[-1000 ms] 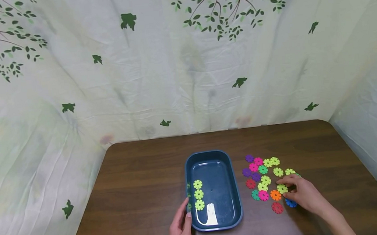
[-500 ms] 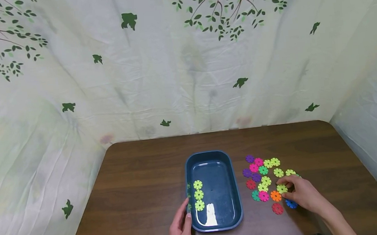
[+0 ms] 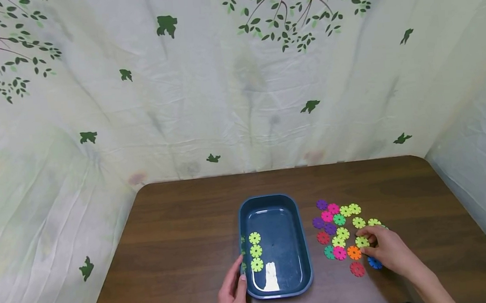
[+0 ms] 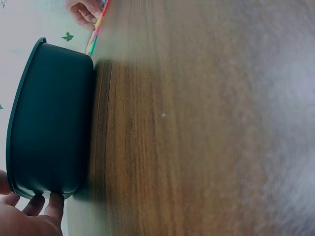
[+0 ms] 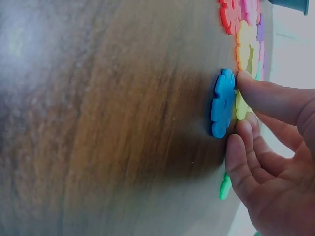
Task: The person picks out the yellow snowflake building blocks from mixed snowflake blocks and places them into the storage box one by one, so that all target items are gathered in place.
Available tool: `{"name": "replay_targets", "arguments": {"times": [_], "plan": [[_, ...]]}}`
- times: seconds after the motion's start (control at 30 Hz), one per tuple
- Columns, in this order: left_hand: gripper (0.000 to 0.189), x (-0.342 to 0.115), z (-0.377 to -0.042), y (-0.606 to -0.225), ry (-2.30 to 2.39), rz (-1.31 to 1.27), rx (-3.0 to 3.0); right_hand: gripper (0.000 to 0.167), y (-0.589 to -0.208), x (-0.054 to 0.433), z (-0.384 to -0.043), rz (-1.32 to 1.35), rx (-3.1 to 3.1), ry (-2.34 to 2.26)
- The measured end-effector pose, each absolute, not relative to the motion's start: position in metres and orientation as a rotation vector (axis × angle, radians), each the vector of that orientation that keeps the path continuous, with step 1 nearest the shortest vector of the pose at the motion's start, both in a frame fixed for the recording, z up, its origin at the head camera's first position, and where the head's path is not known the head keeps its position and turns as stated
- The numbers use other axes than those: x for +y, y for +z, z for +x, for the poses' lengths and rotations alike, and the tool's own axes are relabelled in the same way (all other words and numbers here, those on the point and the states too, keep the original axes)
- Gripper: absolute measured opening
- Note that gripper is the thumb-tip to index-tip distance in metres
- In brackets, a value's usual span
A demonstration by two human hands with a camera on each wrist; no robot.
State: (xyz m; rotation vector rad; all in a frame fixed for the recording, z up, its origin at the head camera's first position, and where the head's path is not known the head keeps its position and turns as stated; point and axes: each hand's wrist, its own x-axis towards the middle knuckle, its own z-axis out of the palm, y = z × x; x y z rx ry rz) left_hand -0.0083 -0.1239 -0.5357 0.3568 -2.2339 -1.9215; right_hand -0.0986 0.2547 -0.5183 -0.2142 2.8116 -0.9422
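— Fingers of the left hand (image 3: 232, 300) are gripping the blue tray (image 3: 287, 248) at its left side, toward the near end.

— And what is lying closest to us, right of the tray?

— One red disc (image 3: 357, 269), notched like a flower. Past it, a blue disc (image 3: 375, 262) is sitting farther from the tray, while an orange disc (image 3: 354, 252) is lying nearer to it.

— What are the fingers of the right hand (image 3: 391, 250) doing?

— Thumb and fingers are pinching a yellow-green disc (image 3: 362, 241), well to the right of the tray, just beyond the orange one. Whether it is touching the wooden table (image 3: 190, 246), I cannot tell.

— Is anything lying inside the tray?

— Three matching discs (image 3: 256, 251) are forming a line along its left side, running from near to far.

— And farther back?

— Right of the tray, a loose cluster is spreading away, with a purple disc (image 3: 322, 204) lying near its far end. Beyond the tray and the table, a pale cloth (image 3: 250, 132) is hanging, showing leafy branches and birds.
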Motion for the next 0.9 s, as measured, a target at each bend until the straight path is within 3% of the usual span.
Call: {"name": "replay_targets", "arguments": {"times": [0.37,0.67,0.9], "plan": [[0.043,-0.124,-0.008,-0.535,-1.907,0.376,-2.258,0.029,-0.521,0.255,-0.097,-0.137,2.879,-0.914],[0.043,-0.123,-0.007,-0.534,-1.917,0.405,-2.269,0.011,-0.515,0.253,-0.095,-0.093,2.915,-0.958],[0.043,-0.124,-0.008,-0.531,-1.909,0.433,-2.295,0.011,-0.509,0.246,-0.097,-0.088,2.894,-1.028]]}}
